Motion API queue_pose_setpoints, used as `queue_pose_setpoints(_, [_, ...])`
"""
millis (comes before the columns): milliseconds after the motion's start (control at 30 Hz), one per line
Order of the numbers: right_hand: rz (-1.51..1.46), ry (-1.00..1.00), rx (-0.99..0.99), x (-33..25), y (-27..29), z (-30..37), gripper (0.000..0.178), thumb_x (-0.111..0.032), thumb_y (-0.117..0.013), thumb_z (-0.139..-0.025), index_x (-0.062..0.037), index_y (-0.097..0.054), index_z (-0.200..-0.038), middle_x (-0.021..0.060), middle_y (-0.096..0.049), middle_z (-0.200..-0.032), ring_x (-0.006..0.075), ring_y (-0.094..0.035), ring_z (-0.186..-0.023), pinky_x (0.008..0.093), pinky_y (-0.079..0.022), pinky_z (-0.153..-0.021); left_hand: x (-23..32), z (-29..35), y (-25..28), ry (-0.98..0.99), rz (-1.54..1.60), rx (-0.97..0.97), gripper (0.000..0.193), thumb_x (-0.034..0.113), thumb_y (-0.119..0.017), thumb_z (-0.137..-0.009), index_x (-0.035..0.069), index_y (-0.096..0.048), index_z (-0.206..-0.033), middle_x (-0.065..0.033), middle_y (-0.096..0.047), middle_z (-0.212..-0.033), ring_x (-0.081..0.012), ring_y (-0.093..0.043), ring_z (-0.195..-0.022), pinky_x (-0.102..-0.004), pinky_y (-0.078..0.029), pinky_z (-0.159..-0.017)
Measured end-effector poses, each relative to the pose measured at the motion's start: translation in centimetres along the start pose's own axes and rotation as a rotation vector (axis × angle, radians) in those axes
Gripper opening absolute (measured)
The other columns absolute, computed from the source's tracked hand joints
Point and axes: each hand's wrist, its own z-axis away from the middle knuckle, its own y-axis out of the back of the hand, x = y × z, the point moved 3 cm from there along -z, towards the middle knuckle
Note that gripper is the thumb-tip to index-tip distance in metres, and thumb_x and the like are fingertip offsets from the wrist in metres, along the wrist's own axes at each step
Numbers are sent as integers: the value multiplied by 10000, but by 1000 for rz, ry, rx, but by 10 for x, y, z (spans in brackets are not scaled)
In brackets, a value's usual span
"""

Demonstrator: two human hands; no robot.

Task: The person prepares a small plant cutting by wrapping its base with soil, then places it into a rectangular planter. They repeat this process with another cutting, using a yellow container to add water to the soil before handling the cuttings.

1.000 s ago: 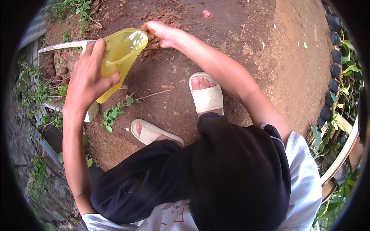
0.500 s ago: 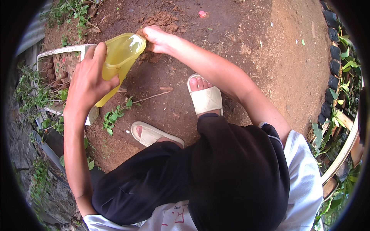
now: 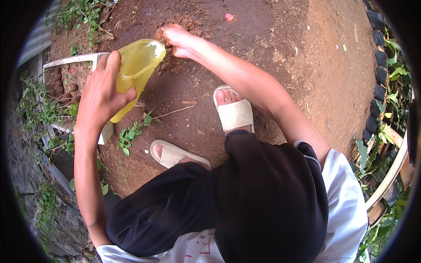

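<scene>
My left hand [image 3: 100, 96] is wrapped round a translucent yellow plastic container [image 3: 131, 90], thumb on the near side. The container is tilted, with its wide mouth facing up and away to the right. Right beside its rim, my right hand [image 3: 179, 40] has its muddy fingers curled round a clump of wet brown mud [image 3: 159, 34]. Water seems to be at the container's lip, though glare makes this hard to tell. Loose wet mud [image 3: 173, 65] lies on the ground below my right hand, and more crumbled soil [image 3: 190, 23] lies just beyond it.
A white frame [image 3: 76, 58] at the left surrounds several brown mud lumps [image 3: 59, 83]. Green weeds [image 3: 129, 136] and a thin stick [image 3: 175, 109] lie before my sandalled feet [image 3: 235, 111]. A row of black edging [image 3: 379, 65] borders plants at the right.
My right hand has turned slightly and its fingers have shifted, so more mud shows in and under them. My left hand and the container have hardly moved.
</scene>
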Motion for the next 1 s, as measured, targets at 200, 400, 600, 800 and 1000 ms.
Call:
queue_pose_setpoints(200, [-28,-37,-186,2,17,-3,150,30,-516,-861,-14,-628,-771,70,-599,-701,144,-548,-542,285,-439,-436,3,0,0,-13,17,28,571,111,-767,-688,-6,-428,-1132,-216,-564,-1089,-437,-563,-996,-483,-463,-847])
queue_pose_setpoints(400, [66,54,-73,1,12,-3,153,-32,-501,-875,-24,-635,-802,46,-554,-643,107,-500,-541,299,-419,-471,-5,2,-1,-31,-17,28,630,119,-764,-687,17,-419,-1205,-221,-565,-1094,-450,-580,-966,-508,-483,-816])
queue_pose_setpoints(600, [204,-19,-152,0,7,1,164,-52,-495,-892,-53,-651,-843,23,-565,-661,120,-549,-607,309,-465,-523,-2,2,2,-30,-36,68,580,108,-773,-687,2,-428,-1140,-208,-575,-1054,-429,-589,-964,-479,-479,-818])
queue_pose_setpoints(800, [159,-46,-63,10,-4,-7,125,-156,-609,-962,-72,-642,-875,11,-582,-657,100,-596,-609,275,-459,-451,-5,1,1,-46,-19,45,630,125,-757,-694,14,-421,-1216,-226,-558,-1108,-448,-567,-1003,-512,-473,-827])
queue_pose_setpoints(1000, [26,-7,-129,19,9,-11,96,-60,-612,-961,-29,-616,-870,55,-645,-750,102,-636,-621,246,-480,-405,-6,0,0,-58,-40,53,611,123,-753,-701,13,-424,-1203,-232,-559,-1101,-451,-575,-969,-513,-480,-805])
